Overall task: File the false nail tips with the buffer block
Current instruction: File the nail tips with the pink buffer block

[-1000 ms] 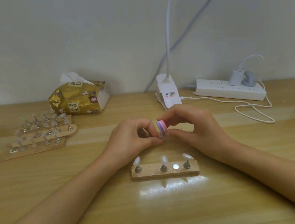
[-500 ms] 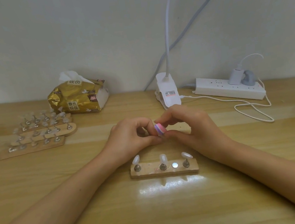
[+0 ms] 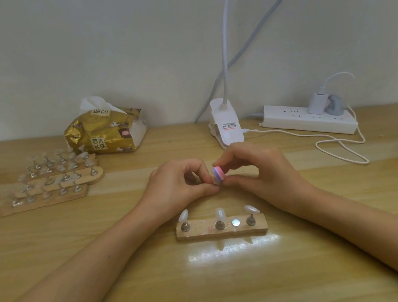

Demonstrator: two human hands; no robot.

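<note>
Single head-worn camera, wide-angle, aimed forward and down.
It looks across the table toward the wall, with the left hand and right hand near, centre frame.

Three nail tips on one wooden stand near the bench's front; three more stands at the left edge; one buffer block, one tissue pack.

At the centre of the frame, the right hand pinches a pink-and-purple buffer block against a pale nail tip, barely visible, pinched by the left hand. Just below, a wooden holder carries three upright nail tips on the table. More holders lie at middle left, near a gold tissue pack. A lamp clip and a power strip sit at middle right.
</note>
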